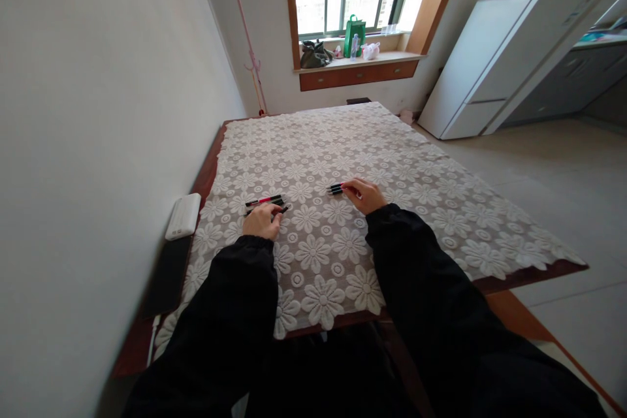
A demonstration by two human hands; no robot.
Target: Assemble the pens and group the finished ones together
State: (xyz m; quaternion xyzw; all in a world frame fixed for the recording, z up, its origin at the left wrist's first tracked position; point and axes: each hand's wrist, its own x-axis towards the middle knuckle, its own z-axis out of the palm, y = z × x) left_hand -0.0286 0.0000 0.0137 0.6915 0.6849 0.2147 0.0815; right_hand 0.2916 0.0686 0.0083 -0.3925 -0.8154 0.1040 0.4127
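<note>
My left hand [262, 220] rests low over the flower-patterned tablecloth [313, 253], its fingers closed around a dark pen [284, 209] whose tip pokes out to the right. Just beyond that hand lie a red-and-black pen [264, 200] and at least one more dark pen, partly covered by my fingers. Farther right, my right hand [364, 195] has its fingers pinched on the right ends of several black pens [336, 189]. Those pens lie side by side, tips pointing left. My palm and fingers hide their other ends.
Along the table's left edge by the wall are a white power bank [183, 216], a black phone-like slab [168, 274] and a white cable [153, 339]. A pink coat stand [243, 19] stands in the far corner. A white fridge [482, 65] is at the right. Bags sit on the windowsill [392, 57].
</note>
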